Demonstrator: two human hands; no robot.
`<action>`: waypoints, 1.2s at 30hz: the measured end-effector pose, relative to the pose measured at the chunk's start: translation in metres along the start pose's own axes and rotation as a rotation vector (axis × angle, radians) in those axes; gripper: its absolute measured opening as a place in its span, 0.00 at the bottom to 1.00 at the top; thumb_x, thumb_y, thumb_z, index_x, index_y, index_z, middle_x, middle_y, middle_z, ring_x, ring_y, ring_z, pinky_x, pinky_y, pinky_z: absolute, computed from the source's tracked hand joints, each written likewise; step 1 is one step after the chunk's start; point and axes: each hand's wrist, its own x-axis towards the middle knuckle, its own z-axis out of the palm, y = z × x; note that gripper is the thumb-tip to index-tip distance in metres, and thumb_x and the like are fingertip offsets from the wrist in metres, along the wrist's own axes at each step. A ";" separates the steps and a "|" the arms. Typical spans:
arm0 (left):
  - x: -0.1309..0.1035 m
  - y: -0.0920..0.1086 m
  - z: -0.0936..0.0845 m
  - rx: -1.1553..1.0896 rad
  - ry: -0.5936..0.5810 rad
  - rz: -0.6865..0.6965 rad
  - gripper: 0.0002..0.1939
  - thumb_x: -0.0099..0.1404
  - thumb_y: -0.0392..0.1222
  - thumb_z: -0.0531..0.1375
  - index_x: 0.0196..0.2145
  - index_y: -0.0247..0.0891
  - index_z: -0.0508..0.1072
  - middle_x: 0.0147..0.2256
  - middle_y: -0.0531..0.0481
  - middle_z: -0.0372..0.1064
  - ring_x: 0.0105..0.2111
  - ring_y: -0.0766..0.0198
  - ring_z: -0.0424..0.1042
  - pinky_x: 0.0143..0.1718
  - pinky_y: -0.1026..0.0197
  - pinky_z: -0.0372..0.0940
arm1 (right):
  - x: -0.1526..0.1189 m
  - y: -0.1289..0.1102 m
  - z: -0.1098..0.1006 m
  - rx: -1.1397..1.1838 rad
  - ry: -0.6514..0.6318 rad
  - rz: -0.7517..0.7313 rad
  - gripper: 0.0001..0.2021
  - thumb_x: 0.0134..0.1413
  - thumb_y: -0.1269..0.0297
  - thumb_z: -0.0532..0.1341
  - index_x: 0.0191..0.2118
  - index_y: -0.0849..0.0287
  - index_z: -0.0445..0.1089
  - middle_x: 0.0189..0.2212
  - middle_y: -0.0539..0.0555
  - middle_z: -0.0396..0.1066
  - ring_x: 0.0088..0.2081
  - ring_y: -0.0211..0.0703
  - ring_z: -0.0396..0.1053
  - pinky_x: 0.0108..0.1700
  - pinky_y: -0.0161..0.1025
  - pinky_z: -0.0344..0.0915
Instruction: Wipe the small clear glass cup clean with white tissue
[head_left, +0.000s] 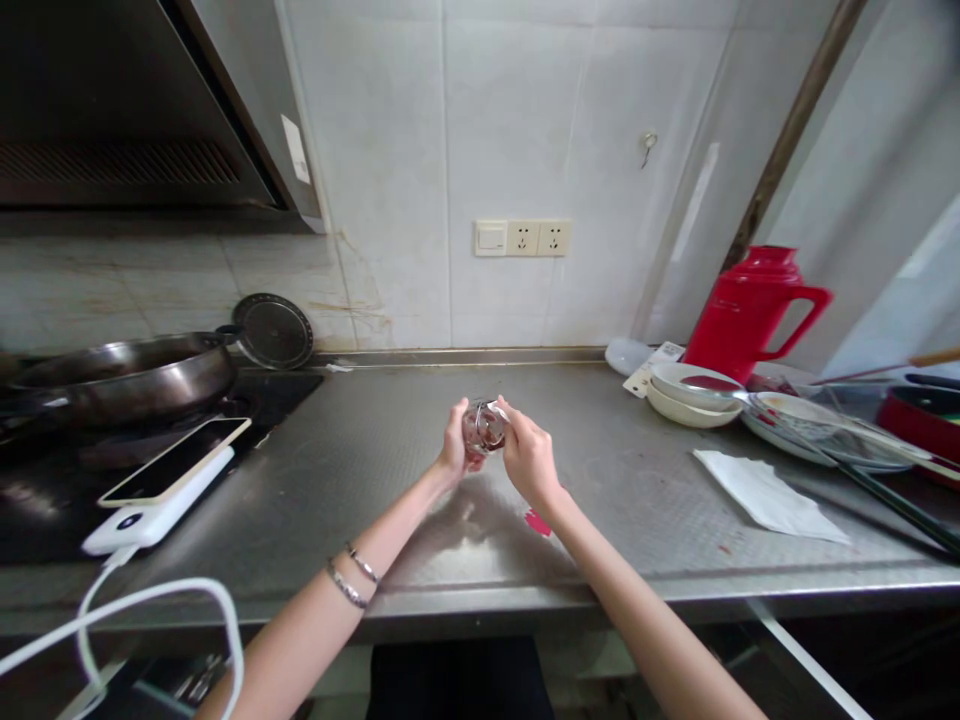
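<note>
Above the middle of the metal counter, my left hand [454, 440] is wrapped round a small clear glass container [482, 427], tilted on its side with its round opening towards me. My right hand [529, 447] is closed at the opening's right edge, pinching a small piece of white material [496, 409] against it. Part of the white piece is hidden by the fingers. A small pink-red scrap [537, 521] lies on the counter just below my right hand.
On the left are a large pan [127, 378] on the stove and a phone [176, 462] on a white power bank [161, 510] with a cable. On the right stand a red thermos [742, 320], stacked bowls [694, 408] and plates; a white tissue [769, 495] lies nearer.
</note>
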 end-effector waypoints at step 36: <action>0.014 -0.012 -0.013 0.828 0.061 0.499 0.55 0.39 0.42 0.72 0.61 0.37 0.50 0.51 0.39 0.62 0.47 0.54 0.68 0.52 0.51 0.61 | 0.026 0.060 0.015 0.774 -0.017 0.960 0.18 0.33 0.49 0.65 0.23 0.62 0.70 0.18 0.49 0.66 0.23 0.37 0.62 0.27 0.34 0.61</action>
